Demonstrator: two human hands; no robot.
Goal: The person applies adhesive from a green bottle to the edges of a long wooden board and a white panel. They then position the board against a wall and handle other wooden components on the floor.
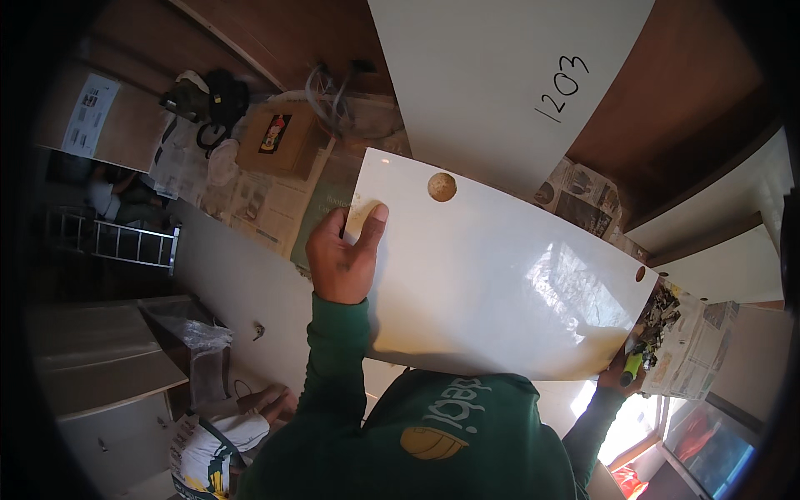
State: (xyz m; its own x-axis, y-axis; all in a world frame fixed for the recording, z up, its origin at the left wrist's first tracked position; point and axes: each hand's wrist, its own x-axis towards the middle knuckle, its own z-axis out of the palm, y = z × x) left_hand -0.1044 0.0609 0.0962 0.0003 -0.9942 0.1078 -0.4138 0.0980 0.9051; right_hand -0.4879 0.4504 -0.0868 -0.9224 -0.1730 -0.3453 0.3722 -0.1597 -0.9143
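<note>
A white glossy cabinet door [483,283] lies tilted across the view in front of my chest. A large round hinge hole [442,187] is near its far left corner, and a second one [640,273] is by its right end. My left hand [346,254] grips the left edge, thumb on top and fingers curled behind. At the lower right corner my right hand [618,377] is closed round the edge, its fingers partly hidden. Right beside that hand is a bright green object with a dark end [633,367], perhaps a tool handle. Several dark metal hinges or fittings [658,317] lie heaped just beyond.
Newspaper [696,346] covers the surface under the fittings. Another white panel [500,75] with handwriting stands ahead. A cardboard box [279,137] and bags [208,96] are at the far left. Below sit a person [221,442], a metal ladder [133,243] and grey cabinets [117,358].
</note>
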